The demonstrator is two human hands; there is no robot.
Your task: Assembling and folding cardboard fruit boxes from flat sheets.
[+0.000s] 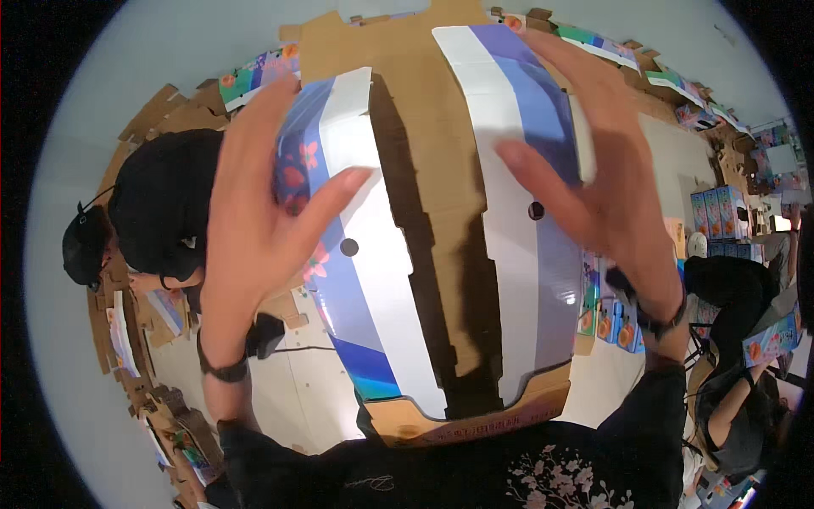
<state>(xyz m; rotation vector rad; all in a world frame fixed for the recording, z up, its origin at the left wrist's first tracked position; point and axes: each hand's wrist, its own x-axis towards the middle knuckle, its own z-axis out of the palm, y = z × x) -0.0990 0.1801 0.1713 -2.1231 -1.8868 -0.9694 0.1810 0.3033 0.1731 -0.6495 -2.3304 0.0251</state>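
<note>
Right in front of me stands a large cardboard box with two long side flaps bent inward and a dark gap between them. The left flap (360,254) is white and purple-blue with pink flowers and a round hole. Its counterpart, the right flap (513,254), has a similar hole. My left hand (259,204) lies along the left flap's outer side, fingers stretched, thumb over the white strip. On the other side, my right hand (606,161) is spread with its thumb above the right flap. Brown inner cardboard (415,93) shows between them. Some fingertips are hidden or blurred.
A person in black (165,208) bends over cardboard at the left. Another person (738,382) sits at the right, holding a printed box (772,339). Several packed boxes (721,212) stand at the right. Flattened cartons (263,76) lie along the walls.
</note>
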